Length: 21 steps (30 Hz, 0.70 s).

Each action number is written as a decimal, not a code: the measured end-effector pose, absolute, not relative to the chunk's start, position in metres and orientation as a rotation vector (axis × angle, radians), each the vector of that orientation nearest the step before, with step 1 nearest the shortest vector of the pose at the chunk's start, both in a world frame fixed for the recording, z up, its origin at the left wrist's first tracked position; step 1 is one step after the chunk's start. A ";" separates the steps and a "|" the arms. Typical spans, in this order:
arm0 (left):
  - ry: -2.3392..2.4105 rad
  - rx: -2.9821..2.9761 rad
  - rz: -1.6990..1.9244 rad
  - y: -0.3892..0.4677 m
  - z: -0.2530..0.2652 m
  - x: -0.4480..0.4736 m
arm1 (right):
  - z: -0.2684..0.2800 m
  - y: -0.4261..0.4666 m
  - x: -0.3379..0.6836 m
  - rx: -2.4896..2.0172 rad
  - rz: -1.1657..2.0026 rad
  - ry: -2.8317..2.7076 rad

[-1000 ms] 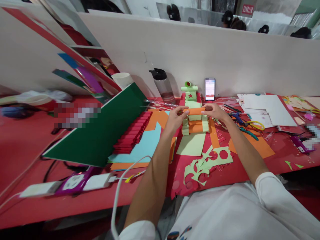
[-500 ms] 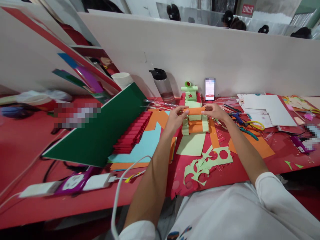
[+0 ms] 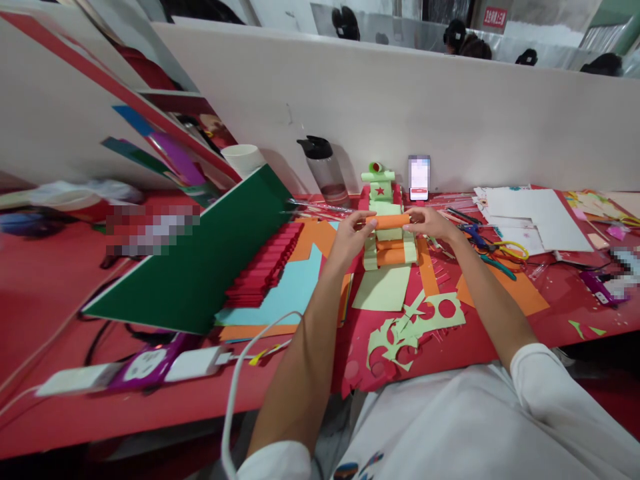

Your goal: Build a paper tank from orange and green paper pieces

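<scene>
An orange paper roll [image 3: 388,221] lies crosswise between my hands, over a pale green and orange paper model [image 3: 381,191] with a red star. My left hand [image 3: 354,230] grips the roll's left end between thumb and fingers. At its right end, my right hand [image 3: 429,224] pinches the same roll. Whether the roll touches the model beneath it I cannot tell. A pale green sheet [image 3: 383,289] lies in front of the model, and cut-out green scraps [image 3: 417,328] are nearer to me.
A dark green board [image 3: 200,260] leans at the left beside stacked red folded strips [image 3: 265,267]. A water bottle [image 3: 325,172] and a phone [image 3: 419,178] stand at the back. Pliers [image 3: 497,267] and scissors [image 3: 513,251] lie right. A white cable [image 3: 233,407] crosses near my left arm.
</scene>
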<state>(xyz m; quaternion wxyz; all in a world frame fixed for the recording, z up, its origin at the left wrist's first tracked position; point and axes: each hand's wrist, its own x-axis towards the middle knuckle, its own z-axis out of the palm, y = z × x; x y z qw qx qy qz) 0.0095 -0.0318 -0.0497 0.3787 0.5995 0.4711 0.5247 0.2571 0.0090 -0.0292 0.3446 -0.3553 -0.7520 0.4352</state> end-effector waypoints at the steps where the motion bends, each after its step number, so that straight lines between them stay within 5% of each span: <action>1: 1.203 1.529 1.341 -0.032 -0.049 0.010 | -0.028 0.008 0.257 -0.922 1.137 -1.951; 15: 0.961 1.552 1.558 -0.040 -0.039 0.017 | 0.000 -0.010 0.256 -0.931 1.116 -2.099; 21: 0.925 1.664 1.451 -0.049 -0.032 0.030 | 0.020 -0.021 0.255 -0.981 0.838 -2.440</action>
